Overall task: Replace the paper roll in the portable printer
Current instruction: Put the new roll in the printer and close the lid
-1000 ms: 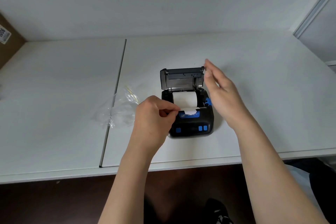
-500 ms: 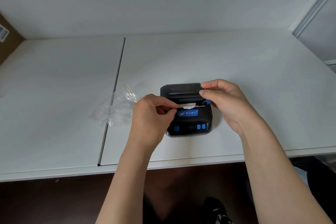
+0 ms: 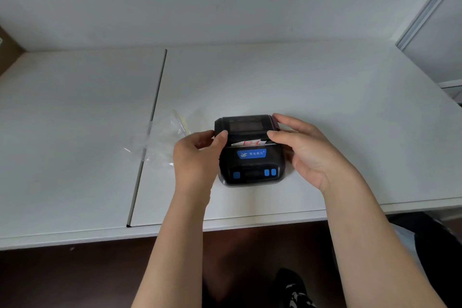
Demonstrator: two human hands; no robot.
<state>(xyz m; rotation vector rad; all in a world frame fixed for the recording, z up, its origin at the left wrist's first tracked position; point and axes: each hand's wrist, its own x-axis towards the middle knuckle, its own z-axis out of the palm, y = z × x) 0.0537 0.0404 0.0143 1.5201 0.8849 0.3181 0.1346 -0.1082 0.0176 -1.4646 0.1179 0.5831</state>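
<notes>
Gripping the lid-down printer (image 3: 251, 157) are left hand (image 3: 197, 157) and right hand (image 3: 312, 155); blue label (image 3: 251, 153) unreadable.

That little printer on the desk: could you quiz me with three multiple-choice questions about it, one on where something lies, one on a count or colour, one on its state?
1. Where does the clear plastic wrapper lie?
A. left of the printer
B. on top of it
C. on the floor

2. How many blue buttons show on the printer's front?
A. one
B. three
C. five

3. How is the lid?
A. standing open
B. taken off
C. down, with paper poking out

Answers: 1 A, it lies beside the left hand. 2 B, one at left, two at right. 3 C, both hands, the right hand too, rest on the lowered lid.
</notes>
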